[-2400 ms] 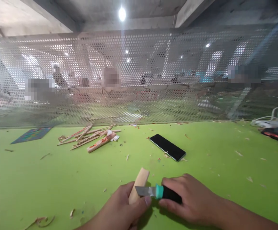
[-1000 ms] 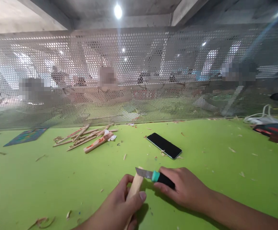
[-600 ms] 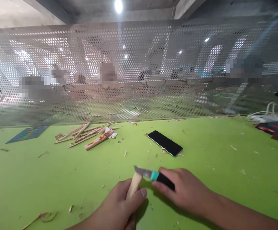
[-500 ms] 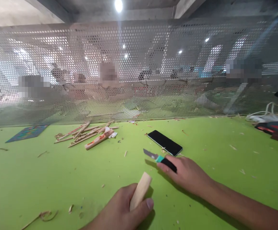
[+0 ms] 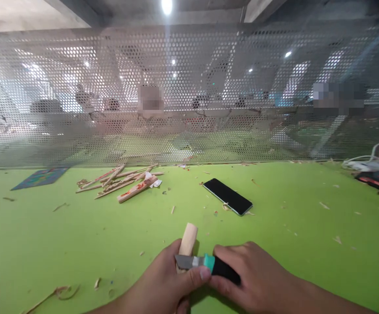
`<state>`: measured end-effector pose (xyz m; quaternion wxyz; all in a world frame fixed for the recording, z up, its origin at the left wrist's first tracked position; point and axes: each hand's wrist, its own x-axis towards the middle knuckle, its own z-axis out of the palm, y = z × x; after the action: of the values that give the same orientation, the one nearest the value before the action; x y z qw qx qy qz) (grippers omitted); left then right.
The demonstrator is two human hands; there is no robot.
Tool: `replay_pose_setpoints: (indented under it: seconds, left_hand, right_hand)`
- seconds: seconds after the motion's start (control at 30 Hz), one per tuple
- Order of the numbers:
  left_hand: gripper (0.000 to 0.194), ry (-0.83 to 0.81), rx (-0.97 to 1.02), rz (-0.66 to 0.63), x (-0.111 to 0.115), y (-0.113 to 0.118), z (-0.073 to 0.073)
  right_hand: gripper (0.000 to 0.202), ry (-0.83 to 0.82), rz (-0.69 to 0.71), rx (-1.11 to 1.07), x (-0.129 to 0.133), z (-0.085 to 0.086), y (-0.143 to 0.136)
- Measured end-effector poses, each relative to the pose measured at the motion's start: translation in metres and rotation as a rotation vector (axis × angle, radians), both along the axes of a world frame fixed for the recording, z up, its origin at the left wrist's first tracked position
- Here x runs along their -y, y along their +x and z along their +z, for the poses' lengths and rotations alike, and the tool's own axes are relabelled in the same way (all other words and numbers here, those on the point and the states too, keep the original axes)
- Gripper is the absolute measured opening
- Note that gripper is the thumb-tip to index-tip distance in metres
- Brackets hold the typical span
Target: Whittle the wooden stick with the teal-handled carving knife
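Note:
My left hand [image 5: 172, 279] is closed around a pale block of wood [image 5: 188, 239], whose upper end sticks out away from me. In my right hand [image 5: 253, 274] is a carving knife [image 5: 223, 269] with a black and teal handle. Its short blade [image 5: 186, 261] lies across the wood, pointing left. The left thumb rests close by the teal collar of the knife and seems to touch it. The lower end of the wood is hidden in the left hand.
A black phone [image 5: 228, 196] lies beyond my hands. Farther left are a pile of thin wood sticks [image 5: 114, 181], a red-stained wood piece [image 5: 137, 189] and a patterned sheet [image 5: 40, 178]. Shavings dot the green table [image 5: 78, 235]. A perforated screen [image 5: 189, 131] stands behind; white cable [image 5: 372, 159] lies right.
My right hand has brought the knife down and toward me, from near the phone onto the wood. The left hand has tilted the wood more upright and shifted it slightly left.

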<state>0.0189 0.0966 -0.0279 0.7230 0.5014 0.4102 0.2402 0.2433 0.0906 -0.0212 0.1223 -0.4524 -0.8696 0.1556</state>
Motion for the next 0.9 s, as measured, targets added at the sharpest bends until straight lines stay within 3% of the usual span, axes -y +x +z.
replay_pose_setpoints:
  seconds: [0.17,0.33,0.47,0.53,0.7,0.9]
  left_hand:
    - [0.056,0.025,-0.103,-0.073,0.000,-0.004,0.011]
    - [0.049,0.067,-0.193,-0.034,0.002,-0.002,0.020]
    - [0.048,0.079,-0.282,-0.020,0.004,-0.001,0.021]
    - [0.048,0.053,-0.284,-0.014,0.002,-0.002,0.019]
    - [0.044,-0.053,-0.157,-0.076,-0.006,-0.004,0.017]
    - [0.051,-0.121,0.016,-0.137,-0.009,-0.004,0.020]
  right_hand:
    - [0.051,0.017,0.014,-0.002,0.005,0.002,-0.003]
    - [0.052,0.035,-0.035,-0.013,0.003,-0.002,-0.002]
    - [0.064,-0.079,-0.321,-0.086,-0.023,-0.003,0.020]
    - [0.065,0.035,-0.436,-0.083,-0.035,-0.003,0.030]
    - [0.053,0.070,-0.277,-0.112,-0.034,0.001,0.027]
    - [0.056,0.008,-0.147,-0.052,-0.020,0.001,0.014]
